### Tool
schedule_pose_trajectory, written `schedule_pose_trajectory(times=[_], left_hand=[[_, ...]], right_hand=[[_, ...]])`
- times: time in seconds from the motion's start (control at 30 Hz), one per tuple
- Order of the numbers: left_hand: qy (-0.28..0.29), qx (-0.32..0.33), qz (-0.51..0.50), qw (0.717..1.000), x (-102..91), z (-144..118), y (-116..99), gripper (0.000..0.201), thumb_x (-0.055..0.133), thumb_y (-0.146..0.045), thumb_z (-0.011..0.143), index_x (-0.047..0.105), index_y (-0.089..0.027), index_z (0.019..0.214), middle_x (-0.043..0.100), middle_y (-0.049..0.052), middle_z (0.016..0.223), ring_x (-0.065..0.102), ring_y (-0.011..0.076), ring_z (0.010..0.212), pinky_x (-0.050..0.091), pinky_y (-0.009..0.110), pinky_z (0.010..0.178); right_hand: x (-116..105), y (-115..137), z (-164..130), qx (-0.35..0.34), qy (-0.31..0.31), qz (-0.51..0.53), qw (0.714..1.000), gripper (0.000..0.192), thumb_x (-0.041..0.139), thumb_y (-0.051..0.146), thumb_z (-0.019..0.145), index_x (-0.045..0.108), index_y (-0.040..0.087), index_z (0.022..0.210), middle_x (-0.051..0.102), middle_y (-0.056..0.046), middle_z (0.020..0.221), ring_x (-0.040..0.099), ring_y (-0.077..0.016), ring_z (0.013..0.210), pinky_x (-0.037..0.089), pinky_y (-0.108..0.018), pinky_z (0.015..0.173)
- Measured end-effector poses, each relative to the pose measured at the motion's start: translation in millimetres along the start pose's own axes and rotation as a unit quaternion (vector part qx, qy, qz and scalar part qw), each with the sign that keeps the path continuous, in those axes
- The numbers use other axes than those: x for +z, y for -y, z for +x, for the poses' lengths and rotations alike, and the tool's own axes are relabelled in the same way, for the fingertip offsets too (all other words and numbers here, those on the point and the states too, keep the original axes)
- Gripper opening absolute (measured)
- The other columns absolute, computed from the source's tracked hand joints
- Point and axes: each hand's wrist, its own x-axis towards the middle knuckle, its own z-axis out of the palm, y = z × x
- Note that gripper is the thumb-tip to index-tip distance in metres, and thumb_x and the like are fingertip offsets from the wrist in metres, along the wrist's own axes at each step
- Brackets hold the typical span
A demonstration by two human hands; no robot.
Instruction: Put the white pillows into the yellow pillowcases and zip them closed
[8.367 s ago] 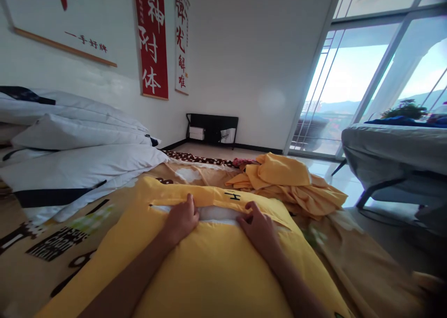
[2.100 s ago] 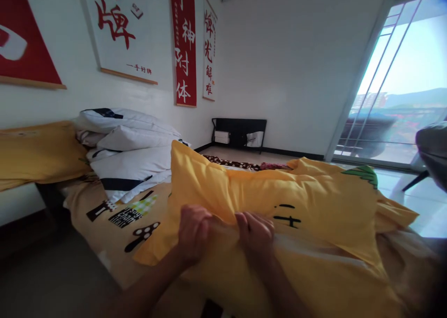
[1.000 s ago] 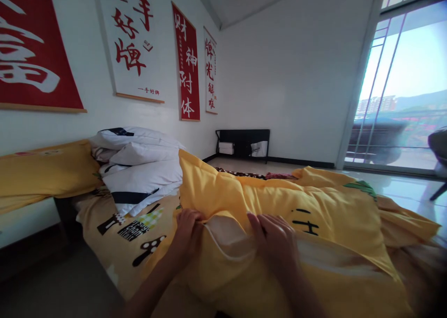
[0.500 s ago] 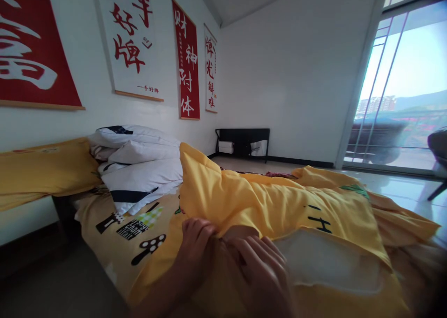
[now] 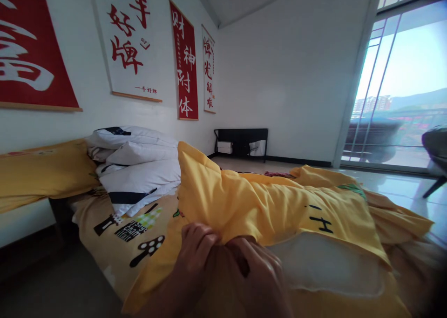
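A yellow pillowcase point(image 5: 279, 201) printed with dark "Hi" letters lies across the bed in front of me. Through its long opening, the white pillow point(image 5: 328, 262) inside shows to the right of my hands. At the left end of the opening, my left hand point(image 5: 197, 248) has its fingers closed on the pillowcase edge. Just beside it my right hand point(image 5: 256, 262) also grips the edge, its fingers curled over the yellow fabric. The fingertips of both hands are mostly hidden, and whatever closes the edge between them is too dark to make out.
Under the pillowcase is a beige printed bedsheet point(image 5: 104, 243). White pillows point(image 5: 146, 173) are stacked at the back left, beside another yellow pillow point(image 5: 45, 173). A low black rack point(image 5: 240, 141) stands by the far wall. At the right are a dark chair point(image 5: 435, 148) and a glass door point(image 5: 401, 90).
My right hand's fingers have shifted slightly and the pinched edge sits a little differently. Both hands stay on the pillowcase. The view has moved a little to the right.
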Motion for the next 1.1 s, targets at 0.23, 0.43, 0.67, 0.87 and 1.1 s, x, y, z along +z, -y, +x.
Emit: schedule_pose_trajectory(times=[0.23, 0.43, 0.67, 0.87, 1.1], left_hand=[[-0.003, -0.006, 0.012, 1.0, 2.5, -1.0, -1.6, 0.016, 0.042, -0.009, 0.095, 0.054, -0.016, 0.086, 0.055, 0.003, 0.082, 0.048, 0.0141, 0.081, 0.036, 0.028, 0.076], [0.002, 0.006, 0.002, 1.0, 5.3, -6.1, 3.5, 0.014, 0.046, -0.009, 0.093, 0.055, -0.016, 0.087, 0.056, 0.004, 0.084, 0.05, 0.0146, 0.084, 0.038, 0.029, 0.078], [-0.038, 0.039, 0.026, 0.998, 4.1, -3.3, 3.8, 0.013, 0.048, -0.013, 0.093, 0.058, -0.016, 0.086, 0.059, 0.003, 0.079, 0.054, 0.0136, 0.078, 0.037, 0.031, 0.076], [-0.011, 0.038, 0.054, 0.998, 0.5, -2.9, 2.7, 0.01, 0.051, -0.012, 0.092, 0.06, -0.017, 0.089, 0.062, 0.002, 0.079, 0.057, 0.0142, 0.081, 0.033, 0.033, 0.079], [-0.016, 0.026, 0.07, 0.997, -0.8, -1.6, -1.4, 0.017, 0.046, -0.012, 0.095, 0.06, -0.018, 0.087, 0.063, 0.0, 0.077, 0.058, 0.0139, 0.08, 0.029, 0.033, 0.077]], right_hand=[[7.8, 6.6, -0.9, -0.018, -0.019, -0.054, 0.998, 0.028, 0.04, 0.016, 0.088, 0.051, 0.02, 0.062, 0.054, 0.002, 0.051, 0.054, -0.0095, 0.045, 0.034, -0.021, 0.048], [15.2, 3.3, -6.2, -0.047, -0.009, -0.072, 0.996, 0.03, 0.038, 0.014, 0.089, 0.05, 0.019, 0.062, 0.056, -0.001, 0.053, 0.053, -0.0112, 0.048, 0.034, -0.022, 0.05], [13.3, 2.9, -7.8, -0.045, -0.011, -0.062, 0.997, 0.032, 0.038, 0.015, 0.091, 0.051, 0.019, 0.063, 0.055, 0.0, 0.051, 0.052, -0.0108, 0.045, 0.032, -0.023, 0.049], [8.2, 7.4, -3.3, -0.038, -0.004, -0.072, 0.997, 0.03, 0.038, 0.013, 0.089, 0.051, 0.019, 0.062, 0.055, 0.0, 0.052, 0.053, -0.0111, 0.046, 0.032, -0.024, 0.049], [7.8, 3.4, -4.9, -0.01, 0.018, -0.064, 0.998, 0.028, 0.038, 0.015, 0.09, 0.051, 0.02, 0.065, 0.057, 0.001, 0.054, 0.057, -0.0117, 0.047, 0.031, -0.025, 0.049]])
